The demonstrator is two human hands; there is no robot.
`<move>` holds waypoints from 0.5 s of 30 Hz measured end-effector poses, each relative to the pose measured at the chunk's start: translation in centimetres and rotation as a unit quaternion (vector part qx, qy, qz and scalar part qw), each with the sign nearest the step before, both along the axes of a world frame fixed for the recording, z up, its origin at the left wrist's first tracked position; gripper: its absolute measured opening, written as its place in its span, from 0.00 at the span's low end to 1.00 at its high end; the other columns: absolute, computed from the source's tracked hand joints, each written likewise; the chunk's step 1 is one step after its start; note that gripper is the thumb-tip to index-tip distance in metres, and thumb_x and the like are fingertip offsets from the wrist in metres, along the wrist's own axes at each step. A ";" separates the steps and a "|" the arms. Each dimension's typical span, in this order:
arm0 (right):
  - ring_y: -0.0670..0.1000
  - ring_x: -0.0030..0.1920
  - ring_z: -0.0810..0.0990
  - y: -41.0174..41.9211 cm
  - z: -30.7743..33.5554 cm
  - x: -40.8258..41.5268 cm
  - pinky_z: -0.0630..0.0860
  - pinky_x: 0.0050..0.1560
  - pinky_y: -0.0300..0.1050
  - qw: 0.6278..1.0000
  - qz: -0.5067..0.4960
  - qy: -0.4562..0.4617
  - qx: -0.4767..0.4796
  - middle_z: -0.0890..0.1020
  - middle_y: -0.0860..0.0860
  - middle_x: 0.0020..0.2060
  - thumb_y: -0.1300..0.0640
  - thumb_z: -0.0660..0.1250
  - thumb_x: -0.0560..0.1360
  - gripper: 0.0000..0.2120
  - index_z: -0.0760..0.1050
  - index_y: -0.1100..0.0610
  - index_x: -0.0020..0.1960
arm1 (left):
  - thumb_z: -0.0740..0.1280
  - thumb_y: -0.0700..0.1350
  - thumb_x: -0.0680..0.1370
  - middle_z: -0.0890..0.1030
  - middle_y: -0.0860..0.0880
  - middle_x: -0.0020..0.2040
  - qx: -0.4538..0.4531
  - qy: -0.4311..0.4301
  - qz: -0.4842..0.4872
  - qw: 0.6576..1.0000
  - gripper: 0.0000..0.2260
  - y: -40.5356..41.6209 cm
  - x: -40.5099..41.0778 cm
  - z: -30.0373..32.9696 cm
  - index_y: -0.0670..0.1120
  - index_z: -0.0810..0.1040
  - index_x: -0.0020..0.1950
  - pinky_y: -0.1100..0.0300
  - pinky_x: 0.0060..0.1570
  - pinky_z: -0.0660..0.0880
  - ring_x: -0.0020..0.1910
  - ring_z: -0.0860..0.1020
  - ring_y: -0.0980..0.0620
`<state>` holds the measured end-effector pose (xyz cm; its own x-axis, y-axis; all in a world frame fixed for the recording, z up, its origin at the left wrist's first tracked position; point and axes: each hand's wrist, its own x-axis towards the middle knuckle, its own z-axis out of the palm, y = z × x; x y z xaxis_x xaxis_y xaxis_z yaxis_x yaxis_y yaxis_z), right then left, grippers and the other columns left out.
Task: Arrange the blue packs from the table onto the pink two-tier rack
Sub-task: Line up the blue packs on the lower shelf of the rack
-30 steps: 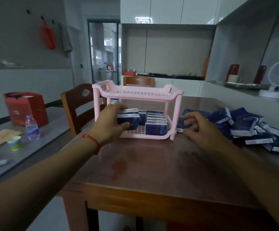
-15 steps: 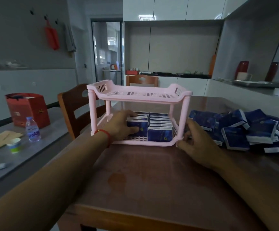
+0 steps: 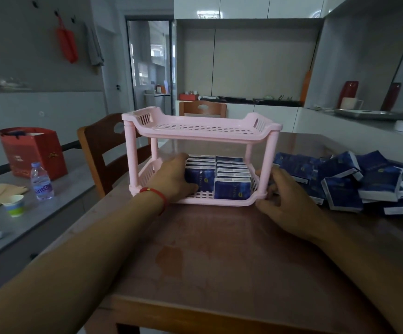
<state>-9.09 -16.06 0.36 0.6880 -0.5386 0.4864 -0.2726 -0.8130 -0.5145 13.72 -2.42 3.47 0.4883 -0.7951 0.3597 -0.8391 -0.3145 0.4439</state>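
Loading the Lower Tier: Hand and Pack Positions

Head view. Reaching into the lower tier of the pink two-tier rack (image 3: 201,131), the left hand (image 3: 174,177) wraps its fingers round the front blue pack of the left row (image 3: 201,178) from that pack's 9 o'clock side. The right row of packs (image 3: 233,179) stands just beside it, at its 3 o'clock, on the same tier. The upper tier holds nothing. The right hand (image 3: 284,201) sits at the rack's 4 o'clock corner, fingers curled against the front right post (image 3: 269,165); whether they close fully round it cannot be told. A loose pile of blue packs (image 3: 354,179) lies on the wooden table (image 3: 219,256) at the rack's 3 o'clock. A red string bracelet (image 3: 158,195) circles the left wrist. At the rack's 9 o'clock, on a grey counter (image 3: 39,220), stand a water bottle (image 3: 41,182), a paper cup (image 3: 15,204) and a red gift bag (image 3: 30,150).
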 end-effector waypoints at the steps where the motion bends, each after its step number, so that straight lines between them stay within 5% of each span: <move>1: 0.48 0.50 0.78 0.0 0.0 0.0 0.81 0.52 0.51 1.000 -0.001 0.002 0.002 0.73 0.48 0.54 0.56 0.73 0.74 0.21 0.68 0.50 0.63 | 0.76 0.45 0.72 0.77 0.44 0.65 -0.003 0.002 -0.001 1.000 0.32 -0.2 0.0 -0.1 0.46 0.66 0.72 0.62 0.54 0.69 0.61 0.77 0.46; 8: 0.47 0.53 0.77 0.1 -0.1 0.0 0.80 0.54 0.48 1.000 -0.005 0.008 0.007 0.72 0.48 0.56 0.56 0.72 0.74 0.23 0.67 0.50 0.65 | 0.78 0.44 0.70 0.77 0.43 0.65 -0.009 0.029 -0.002 1.000 0.33 -0.7 0.4 -0.5 0.46 0.67 0.71 0.59 0.57 0.72 0.61 0.76 0.45; 15: 0.46 0.48 0.78 0.2 0.0 -0.2 0.76 0.46 0.43 1.000 0.009 -0.001 0.014 0.73 0.47 0.53 0.57 0.72 0.74 0.21 0.68 0.50 0.64 | 0.76 0.44 0.71 0.75 0.43 0.67 0.004 0.030 0.011 0.999 0.36 0.4 0.3 -0.2 0.46 0.63 0.75 0.54 0.60 0.73 0.63 0.76 0.44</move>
